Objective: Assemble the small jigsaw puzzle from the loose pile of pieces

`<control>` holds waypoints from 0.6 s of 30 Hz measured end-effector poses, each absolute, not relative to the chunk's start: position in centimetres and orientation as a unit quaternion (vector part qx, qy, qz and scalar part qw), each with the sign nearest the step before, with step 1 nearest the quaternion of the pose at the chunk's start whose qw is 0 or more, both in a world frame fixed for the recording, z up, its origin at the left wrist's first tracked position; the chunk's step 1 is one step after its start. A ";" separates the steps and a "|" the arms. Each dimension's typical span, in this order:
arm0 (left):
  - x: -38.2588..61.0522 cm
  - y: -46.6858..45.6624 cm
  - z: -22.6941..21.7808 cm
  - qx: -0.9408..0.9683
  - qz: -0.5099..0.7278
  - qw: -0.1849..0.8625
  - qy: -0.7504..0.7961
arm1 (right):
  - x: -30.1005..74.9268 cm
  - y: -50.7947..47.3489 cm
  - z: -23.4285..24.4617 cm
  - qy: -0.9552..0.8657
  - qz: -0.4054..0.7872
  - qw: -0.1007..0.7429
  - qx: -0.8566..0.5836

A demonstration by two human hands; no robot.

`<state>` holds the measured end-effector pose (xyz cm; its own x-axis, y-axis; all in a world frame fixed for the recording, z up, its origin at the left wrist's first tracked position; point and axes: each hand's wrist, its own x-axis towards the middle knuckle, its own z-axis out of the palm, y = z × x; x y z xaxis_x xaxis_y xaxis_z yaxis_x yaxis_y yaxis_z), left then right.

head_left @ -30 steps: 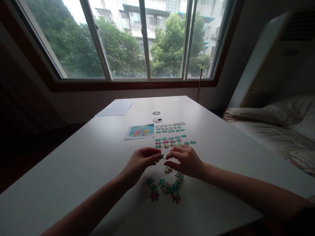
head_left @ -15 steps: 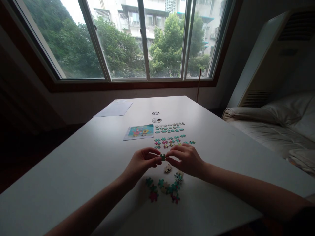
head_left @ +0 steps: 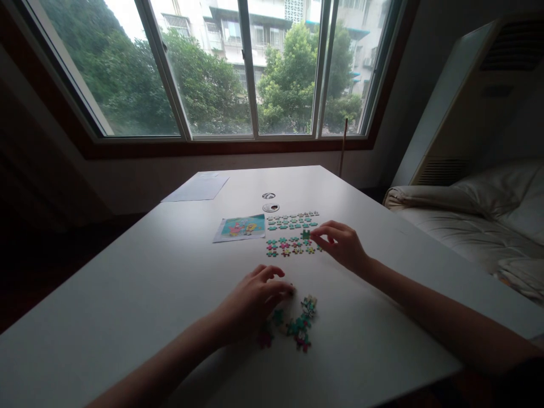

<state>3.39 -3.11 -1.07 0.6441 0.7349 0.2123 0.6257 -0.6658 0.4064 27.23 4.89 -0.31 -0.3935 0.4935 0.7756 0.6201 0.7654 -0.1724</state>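
Note:
My right hand (head_left: 342,245) reaches out over the sorted rows of puzzle pieces (head_left: 293,232) and pinches a small teal puzzle piece (head_left: 305,234) at its fingertips. My left hand (head_left: 255,300) hovers low over the near pile of loose pieces (head_left: 300,326), fingers curled down onto a piece that I cannot make out. A small reference picture (head_left: 240,228) lies left of the rows on the white table (head_left: 148,272).
A sheet of paper (head_left: 196,188) lies at the table's far left. Two small round lids (head_left: 271,207) sit behind the rows. A wide window runs behind the table. A cushioned sofa (head_left: 476,221) stands to the right.
The teal piece went from my left fingers to my right hand, which then carried it away to the sorted rows. My left hand dropped towards the near pile.

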 end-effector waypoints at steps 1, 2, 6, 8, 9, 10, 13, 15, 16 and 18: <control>3.3 -3.1 -1.1 0.897 0.175 0.145 0.379 | 27.5 5.2 -0.4 -0.828 -0.071 0.439 -0.342; 3.2 -3.1 -1.0 0.898 0.173 0.144 0.377 | 27.8 5.4 -0.4 -0.826 -0.072 0.439 -0.346; 2.7 -2.8 -1.0 0.897 0.182 0.156 0.372 | 28.1 5.7 -0.6 -0.826 -0.083 0.432 -0.353; 2.6 -2.7 -1.1 0.895 0.184 0.161 0.373 | 28.1 5.8 -0.6 -0.828 -0.090 0.427 -0.352; 2.5 -2.7 -1.1 0.895 0.183 0.162 0.373 | 28.1 5.8 -0.7 -0.829 -0.092 0.425 -0.352; 2.5 -2.6 -1.2 0.895 0.182 0.164 0.373 | 28.1 5.8 -0.7 -0.829 -0.095 0.424 -0.352; 2.6 -2.4 -1.2 0.895 0.182 0.166 0.373 | 28.2 5.8 -0.8 -0.830 -0.098 0.420 -0.354; 2.6 -2.4 -1.2 0.895 0.184 0.168 0.371 | 28.1 5.8 -0.7 -0.830 -0.095 0.415 -0.360; 2.6 -2.4 -1.1 0.894 0.186 0.170 0.370 | 28.1 5.8 -0.7 -0.830 -0.092 0.410 -0.367; 2.5 -2.4 -1.0 0.893 0.188 0.174 0.369 | 28.0 6.0 -0.5 -0.829 -0.085 0.394 -0.388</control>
